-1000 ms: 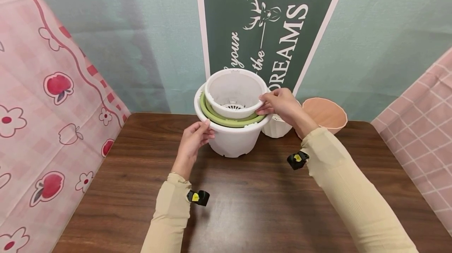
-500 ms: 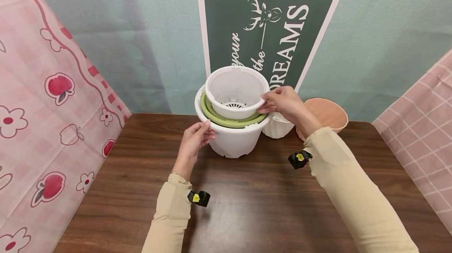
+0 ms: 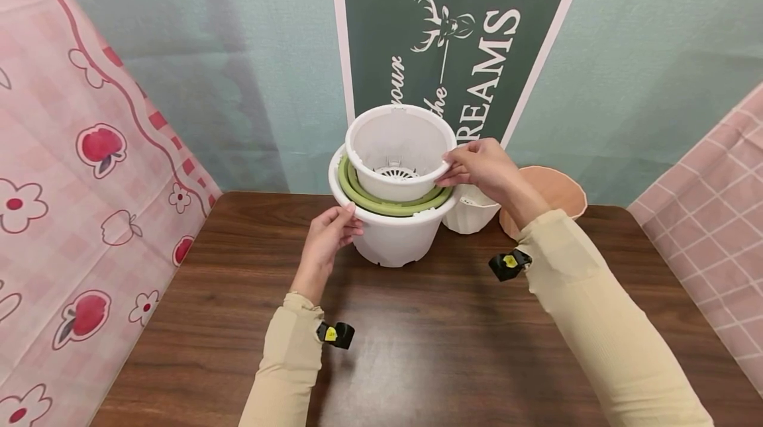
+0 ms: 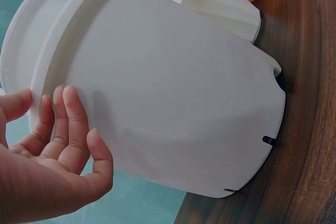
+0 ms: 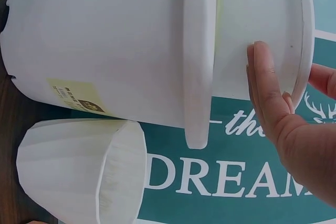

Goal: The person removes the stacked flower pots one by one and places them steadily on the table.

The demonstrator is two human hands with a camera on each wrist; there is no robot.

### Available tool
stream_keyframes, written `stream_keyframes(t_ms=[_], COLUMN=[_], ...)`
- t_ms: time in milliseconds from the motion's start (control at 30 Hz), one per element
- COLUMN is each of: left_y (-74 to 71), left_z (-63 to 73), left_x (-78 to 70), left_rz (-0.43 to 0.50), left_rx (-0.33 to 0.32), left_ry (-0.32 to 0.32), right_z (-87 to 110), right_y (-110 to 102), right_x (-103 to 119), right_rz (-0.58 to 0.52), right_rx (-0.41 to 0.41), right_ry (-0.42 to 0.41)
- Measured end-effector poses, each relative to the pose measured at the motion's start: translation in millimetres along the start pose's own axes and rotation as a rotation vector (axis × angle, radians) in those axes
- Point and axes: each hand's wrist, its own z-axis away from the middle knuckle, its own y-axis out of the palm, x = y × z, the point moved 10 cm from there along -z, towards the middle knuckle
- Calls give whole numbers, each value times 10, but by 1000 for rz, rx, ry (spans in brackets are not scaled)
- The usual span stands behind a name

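Note:
A large white flowerpot (image 3: 393, 241) stands on the table against the back cloth. Inside it sits a green pot (image 3: 381, 205), mostly hidden but for its rim. A smaller white pot (image 3: 405, 139) with a slotted bottom rises out of the green one, tilted slightly toward me. My right hand (image 3: 483, 169) pinches this smaller pot's rim at its right side; in the right wrist view the fingers (image 5: 265, 72) lie along its outer wall and the thumb is over the rim. My left hand (image 3: 326, 232) pinches the large pot's rim (image 4: 39, 85) at the front left.
Just right of the stack stands a small white fluted pot (image 3: 471, 215), partly behind my right hand. Beside it is a peach-coloured pot (image 3: 551, 192). A printed cloth (image 3: 268, 83) hangs close behind, and pink cloths flank the dark wooden table (image 3: 417, 347).
My right hand has raised the smaller white pot a little, showing more of its wall above the green rim. My left hand keeps its place on the large pot.

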Motion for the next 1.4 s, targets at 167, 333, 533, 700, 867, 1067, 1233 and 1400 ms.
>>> stream_keyframes(t_ms=[167,333,533,700,867,1067,1233,1400], left_y=[0,0,-9,-9,-7,0,-2,-3], left_z=[-2,-3,-11,-5,-2,-6,-7,-3], left_x=[5,4,22,14,5,10,3,-1], left_rz=[-1,-1,-4,-5,-3,-13,-17,-13], left_rx=[-2,-3,-8,-4,-2,2,-1,-1], left_ry=[-4,-4,-12,-5,-1,-5,-1,0], right_z=[5,14,41,56,54,56,79,107], right_y=[-11,-25,-23,-33,-46,-69,-90,-95], right_x=[28,36,62,72,75,92,142,187], right_rz=[-3,3,13,25,36,40,74,103], right_rx=[-8,-29,-43,-61,-71,-87,-97,-96], right_ry=[-2,14,23,28,23,9,-5,-4])
